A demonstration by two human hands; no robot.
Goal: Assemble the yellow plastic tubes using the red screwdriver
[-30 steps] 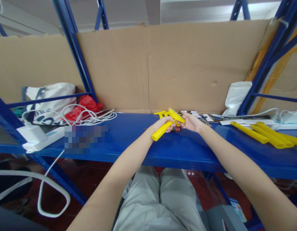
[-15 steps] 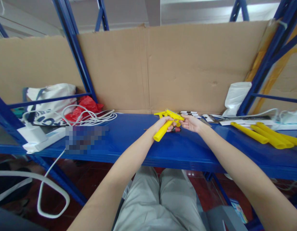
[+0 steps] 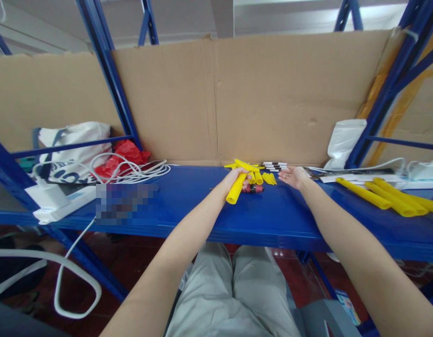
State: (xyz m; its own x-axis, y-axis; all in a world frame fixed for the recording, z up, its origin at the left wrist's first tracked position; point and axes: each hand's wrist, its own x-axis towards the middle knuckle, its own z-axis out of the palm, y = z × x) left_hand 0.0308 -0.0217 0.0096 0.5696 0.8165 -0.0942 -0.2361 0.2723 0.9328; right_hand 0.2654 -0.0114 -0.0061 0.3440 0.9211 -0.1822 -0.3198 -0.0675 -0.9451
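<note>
My left hand (image 3: 239, 178) is wrapped round a yellow tube (image 3: 235, 191), whose open end points toward me. At its far end the tube meets more yellow parts. My right hand (image 3: 289, 177) is apart from it, fingers spread and holding nothing. Between the hands, small yellow pieces (image 3: 269, 179) lie on the blue shelf (image 3: 188, 201). A red and black tool (image 3: 255, 188) rests just beyond the tube, partly hidden. Black and white striped items (image 3: 275, 166) lie behind the small pieces.
Several yellow tubes (image 3: 395, 199) lie at the right, near a white bag (image 3: 344, 142). At the left are a power strip (image 3: 69, 206), coiled white cable (image 3: 132, 173), red plastic (image 3: 127, 154) and a cloth bag (image 3: 79, 161). Cardboard (image 3: 272, 98) closes off the back.
My right hand has let go of the yellow part and moved right, with its fingers opening. The small yellow pieces are now uncovered. My left hand still holds the tube, turned slightly.
</note>
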